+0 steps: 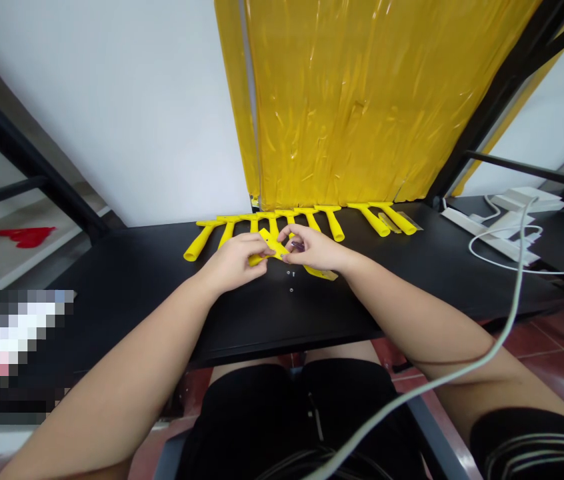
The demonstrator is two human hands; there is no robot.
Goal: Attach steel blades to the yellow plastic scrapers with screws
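Observation:
Between my hands is a yellow plastic T-shaped handle (pixel 273 243), held just above the black table. My left hand (pixel 237 264) is closed around its left part, with thumb and fingers pinching it. My right hand (pixel 313 248) pinches its right end; a small dark item, too small to name, shows by the fingers. Several tiny metal bits (pixel 291 290), like screws or nuts, lie on the table just in front of my hands. Under my right wrist lies a flat yellow piece (pixel 319 273) with a clear end.
Several more yellow T-shaped handles (pixel 332 225) lie along the back of the black table (pixel 247 327). White power strips (pixel 505 233) with cables are at the right. A pale cable (pixel 462 365) hangs across my right arm. A red item (pixel 25 236) sits on a left shelf.

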